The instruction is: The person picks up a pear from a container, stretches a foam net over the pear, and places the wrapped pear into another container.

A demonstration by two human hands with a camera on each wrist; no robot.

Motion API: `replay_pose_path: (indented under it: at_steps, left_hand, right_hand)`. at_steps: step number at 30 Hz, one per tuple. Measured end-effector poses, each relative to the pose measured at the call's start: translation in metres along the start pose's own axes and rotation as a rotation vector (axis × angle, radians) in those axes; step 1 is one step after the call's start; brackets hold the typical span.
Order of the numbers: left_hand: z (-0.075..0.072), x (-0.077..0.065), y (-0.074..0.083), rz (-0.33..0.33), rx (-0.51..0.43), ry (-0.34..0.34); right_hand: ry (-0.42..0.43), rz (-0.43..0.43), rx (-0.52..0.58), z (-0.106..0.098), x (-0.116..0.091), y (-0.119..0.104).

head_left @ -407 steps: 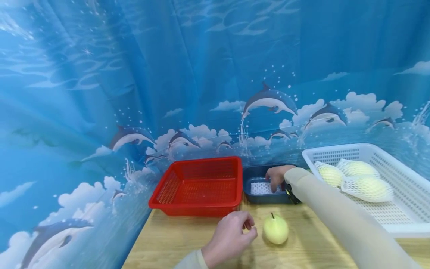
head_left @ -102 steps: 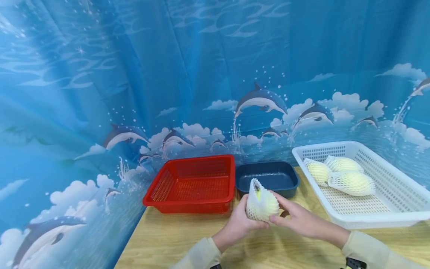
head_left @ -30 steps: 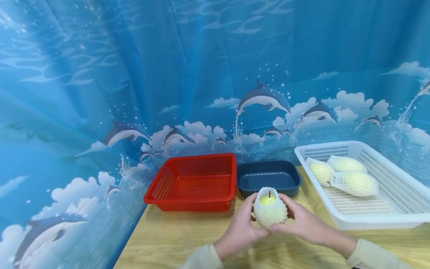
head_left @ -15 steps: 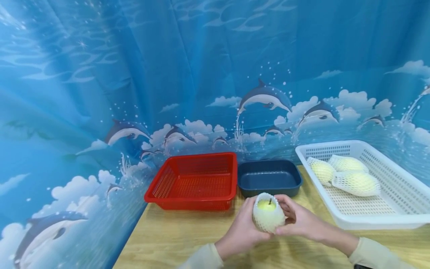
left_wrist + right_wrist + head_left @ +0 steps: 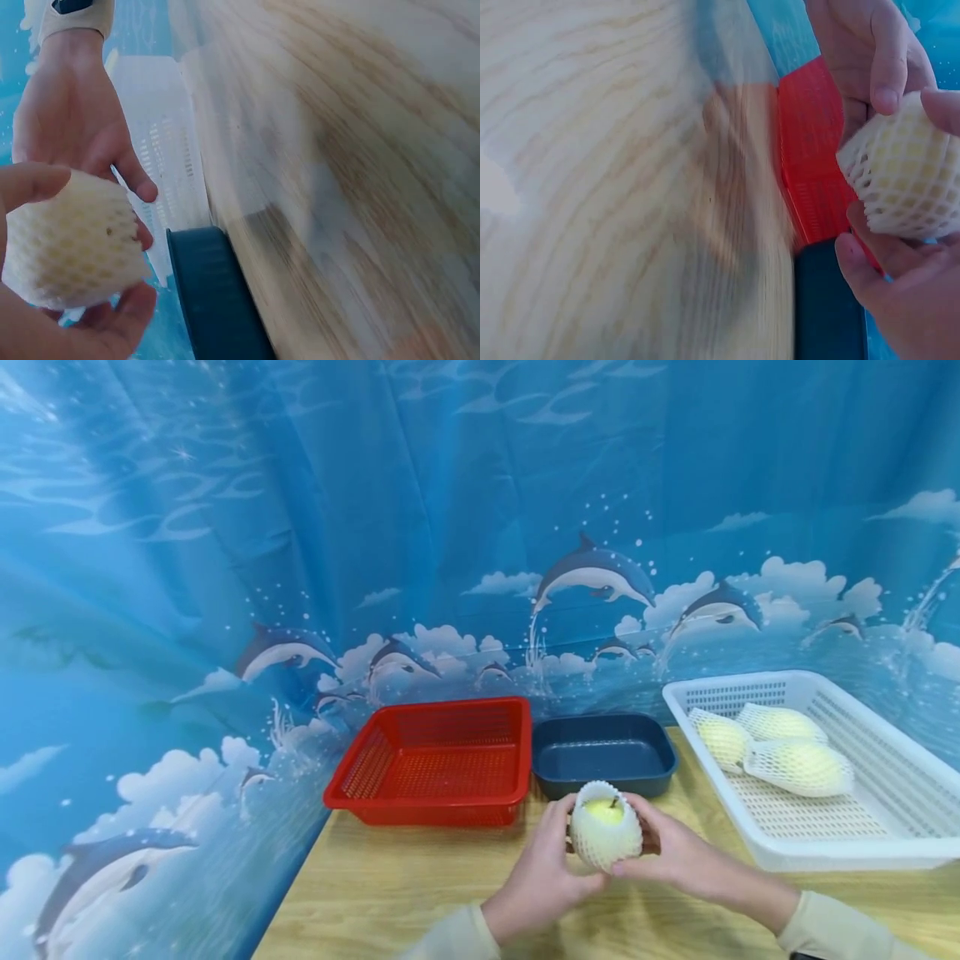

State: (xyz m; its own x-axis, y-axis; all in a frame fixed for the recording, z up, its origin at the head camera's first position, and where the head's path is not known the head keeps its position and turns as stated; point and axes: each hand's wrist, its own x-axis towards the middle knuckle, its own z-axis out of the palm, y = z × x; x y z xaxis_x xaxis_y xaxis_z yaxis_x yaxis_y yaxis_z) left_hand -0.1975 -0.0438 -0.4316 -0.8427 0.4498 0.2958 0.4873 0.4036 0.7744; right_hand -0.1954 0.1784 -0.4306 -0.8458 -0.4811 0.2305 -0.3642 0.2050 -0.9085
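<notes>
A yellow-green pear [image 5: 604, 811] sits in a white foam net sleeve [image 5: 606, 843], held up between both hands over the table. Its stem shows in the sleeve's open top, which points upward. My left hand [image 5: 542, 870] grips the sleeved pear from the left, thumb low along the front. From the other side my right hand [image 5: 678, 852] grips it, thumb tip at its lower front. In the left wrist view the sleeve [image 5: 71, 240] covers the pear's underside. The right wrist view shows the net's mesh [image 5: 911, 172] stretched over the fruit, fingers of both hands around it.
A red basket [image 5: 427, 814] stands at the back left, beside a dark blue tray [image 5: 600, 721]. On the right, a white basket [image 5: 847, 852] holds three netted pears [image 5: 801, 767]. A dolphin-print curtain [image 5: 480, 527] hangs behind the wooden table [image 5: 390, 893].
Earlier the pear stood bare on the table and a white foam net lay in the blue tray under my right hand. Now the pear is sleeved and held, its stem end turned up.
</notes>
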Motion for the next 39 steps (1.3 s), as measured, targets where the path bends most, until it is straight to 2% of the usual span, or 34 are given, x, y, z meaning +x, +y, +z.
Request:
replay_pose_path:
  at_steps: [4, 8, 10, 14, 17, 24, 29, 33, 39]
  left_hand:
    - [0.006, -0.001, 0.004, 0.009, 0.071, 0.027]
    - [0.01, 0.0, 0.003, 0.013, 0.078, 0.045]
    - [0.011, 0.0, 0.001, 0.008, 0.023, 0.033]
    - [0.01, 0.0, -0.003, -0.009, -0.208, -0.02]
    - [0.007, 0.001, -0.005, -0.011, -0.302, -0.04]
    - [0.005, 0.002, -0.004, -0.034, -0.338, -0.07]
    - [0.005, 0.0, -0.003, -0.084, -0.334, -0.028]
    - [0.004, 0.0, -0.007, -0.066, -0.356, -0.01]
    - [-0.002, 0.0, -0.004, -0.046, -0.451, -0.088]
  right_hand:
    - [0.018, 0.027, 0.042, 0.005, -0.001, 0.001]
    - [-0.04, 0.034, 0.06, 0.005, -0.001, 0.001]
    - [-0.077, 0.037, 0.059, 0.002, -0.002, 0.001]
    - [-0.114, 0.009, 0.05, -0.007, -0.005, 0.0]
    - [-0.121, -0.008, 0.061, -0.009, -0.005, 0.0]
    - [-0.131, 0.048, 0.073, -0.007, -0.008, 0.001]
    - [-0.121, 0.036, 0.051, -0.003, -0.009, 0.0]
    - [-0.1, 0.022, -0.006, -0.004, -0.007, -0.002]
    - [-0.12, -0.019, -0.016, -0.008, -0.005, -0.005]
